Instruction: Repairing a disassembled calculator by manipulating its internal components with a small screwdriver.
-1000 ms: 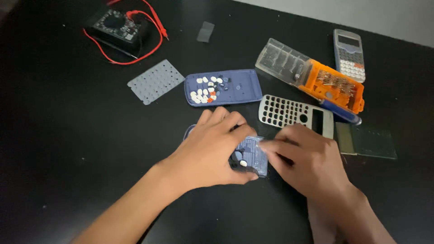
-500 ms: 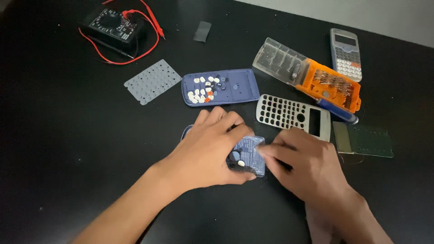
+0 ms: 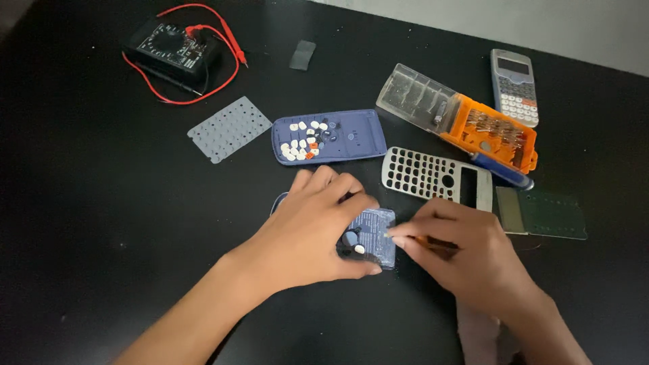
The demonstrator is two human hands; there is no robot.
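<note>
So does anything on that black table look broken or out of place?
A calculator lies in pieces: its grey faceplate sits empty of keys, loose keys are heaped in a blue shell, and the grey rubber key mat lies apart. The left hand holds down another blue part; the right hand works on it.

Black matte bench [image 3: 101,270] fills nearly whole view. Pale grey wall [image 3: 541,27] strip at 1 o'clock, beyond far edge. Light soft, dim, even.
</note>
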